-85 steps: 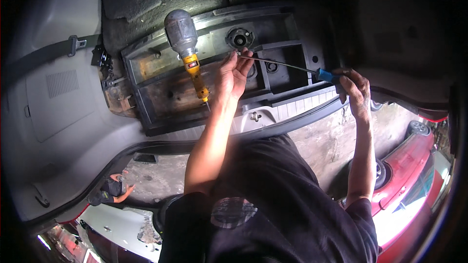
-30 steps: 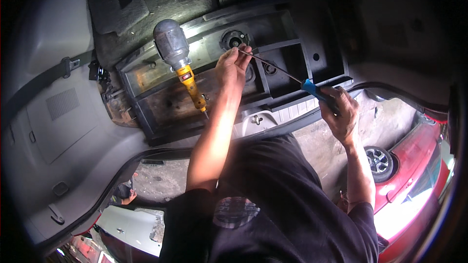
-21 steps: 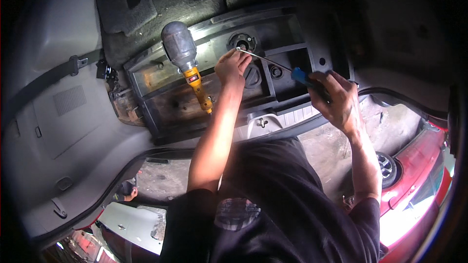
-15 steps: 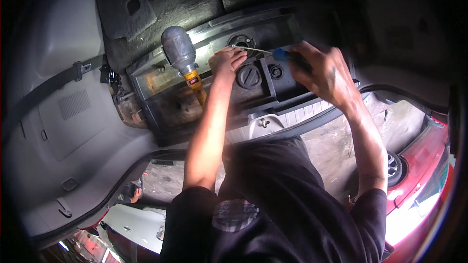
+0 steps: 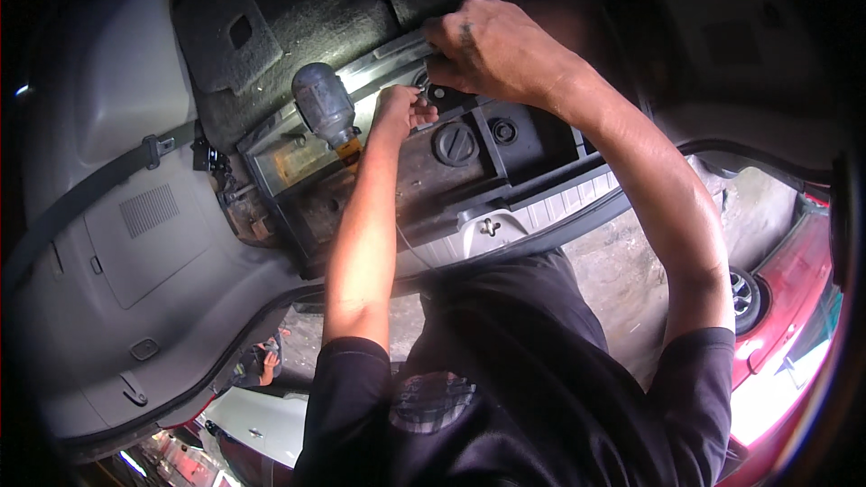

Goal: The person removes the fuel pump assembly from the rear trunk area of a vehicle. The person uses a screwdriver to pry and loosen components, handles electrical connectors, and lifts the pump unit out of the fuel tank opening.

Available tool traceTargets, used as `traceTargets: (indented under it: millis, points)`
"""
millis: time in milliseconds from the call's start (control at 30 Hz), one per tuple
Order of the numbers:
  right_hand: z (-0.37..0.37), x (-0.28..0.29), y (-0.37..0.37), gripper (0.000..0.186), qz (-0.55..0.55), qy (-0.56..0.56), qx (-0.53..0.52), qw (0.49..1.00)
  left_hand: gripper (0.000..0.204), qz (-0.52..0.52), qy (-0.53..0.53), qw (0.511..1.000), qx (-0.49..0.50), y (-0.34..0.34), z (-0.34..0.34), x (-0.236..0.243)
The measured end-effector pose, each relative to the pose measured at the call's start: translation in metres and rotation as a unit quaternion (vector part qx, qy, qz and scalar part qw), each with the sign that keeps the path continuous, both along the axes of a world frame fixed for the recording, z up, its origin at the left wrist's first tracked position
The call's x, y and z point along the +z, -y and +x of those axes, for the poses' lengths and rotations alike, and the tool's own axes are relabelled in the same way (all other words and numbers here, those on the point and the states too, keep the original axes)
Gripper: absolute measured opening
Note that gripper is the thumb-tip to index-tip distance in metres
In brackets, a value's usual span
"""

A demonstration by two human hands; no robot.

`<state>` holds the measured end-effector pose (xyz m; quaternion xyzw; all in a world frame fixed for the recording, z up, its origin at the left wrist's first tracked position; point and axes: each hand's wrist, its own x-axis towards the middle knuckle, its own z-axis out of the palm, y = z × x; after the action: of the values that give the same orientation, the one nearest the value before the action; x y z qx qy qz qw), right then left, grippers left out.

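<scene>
My left hand [image 5: 402, 114] reaches over the black molded tray [image 5: 532, 178] in the car's rear floor. Its thumb and index finger are pinched together at a round dark opening, the other fingers held out loosely; what the tips grip is too small to make out. Just above and to the right, my right hand [image 5: 492, 50] is curled closed, back of the hand up. The blue-handled screwdriver seen in it a moment ago is hidden behind the fingers. Below my hands sit a round black knob [image 5: 456, 143] and a smaller round black fitting [image 5: 504, 131].
A tool with a bulbous grey head [image 5: 324, 101] and yellow handle stands left of my left hand, bright light beside it. Grey side trim [image 5: 135, 243] and a seat belt [image 5: 86, 182] line the left. Behind the sill [image 5: 559, 214] are a red car [image 5: 776, 307] and another person [image 5: 262, 363].
My right hand has swung left and upward, from right of the tray to above my left hand, and the screwdriver has gone out of sight. My left hand has shifted slightly left.
</scene>
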<state>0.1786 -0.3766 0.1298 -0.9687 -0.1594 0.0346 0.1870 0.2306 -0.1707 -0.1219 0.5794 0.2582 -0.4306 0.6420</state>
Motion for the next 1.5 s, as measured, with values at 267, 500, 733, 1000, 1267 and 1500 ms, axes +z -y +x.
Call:
traceTargets:
  millis: [267, 500, 733, 1000, 1267, 1500]
  points:
    - [0.005, -0.01, -0.006, 0.029, -0.021, 0.039, 0.01, 0.999, 0.023, 0.005, 0.026, 0.998, -0.051, 0.002, -0.005, 0.009]
    - [0.01, -0.01, -0.025, 0.024, -0.034, 0.139, 0.071, 0.987, 0.023, 0.017, 0.061, 0.996, -0.07, 0.001, -0.014, 0.023]
    - [0.023, 0.01, -0.071, 0.017, -0.141, 0.087, 0.13, 0.977, 0.017, 0.0, 0.156, 0.985, 0.069, -0.016, -0.043, 0.033]
    - [0.022, -0.007, -0.08, 0.019, -0.133, 0.112, 0.161, 0.971, 0.034, -0.025, 0.2, 0.973, 0.112, -0.029, -0.087, 0.068]
    - [0.016, -0.012, -0.091, 0.018, -0.146, 0.094, 0.051, 0.984, 0.026, 0.112, 0.522, 0.846, -0.025, -0.02, -0.06, 0.109]
    - [0.012, 0.016, -0.086, 0.052, -0.18, 0.074, 0.198, 0.961, 0.041, 0.179, 0.597, 0.769, -0.145, -0.037, -0.032, 0.088]
